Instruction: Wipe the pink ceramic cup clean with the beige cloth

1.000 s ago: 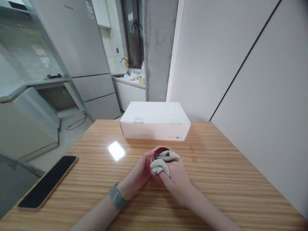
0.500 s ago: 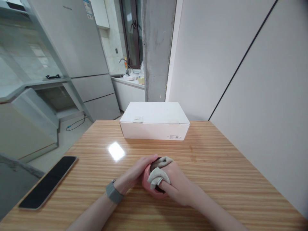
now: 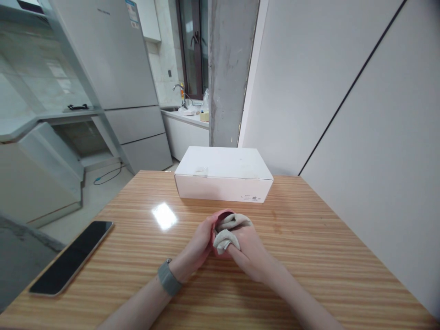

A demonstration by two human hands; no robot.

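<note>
A pink round container [image 3: 223, 214] with a dark interior sits near the middle of the table, tilted a little. My left hand [image 3: 202, 238] is wrapped round its left side, with a grey watch band on that wrist. My right hand [image 3: 249, 250] is closed on a beige cloth [image 3: 227, 240] and reaches inside the opening. Part of the cloth bunches out over the near rim, and another fold shows at the far side. My right fingertips are hidden in the cloth and the container.
Beyond my hands stands a closed white box [image 3: 223, 176] on the wooden table [image 3: 309, 256]. A black-screened phone [image 3: 72, 259] lies near the left edge. A white wall [image 3: 343, 91] rises on the right, and a fridge [image 3: 127, 68] stands behind on the left.
The pink container has moved slightly away from me and tipped, with its far rim now showing. Both hands have shifted with it, and my left hand has moved further round its side.
</note>
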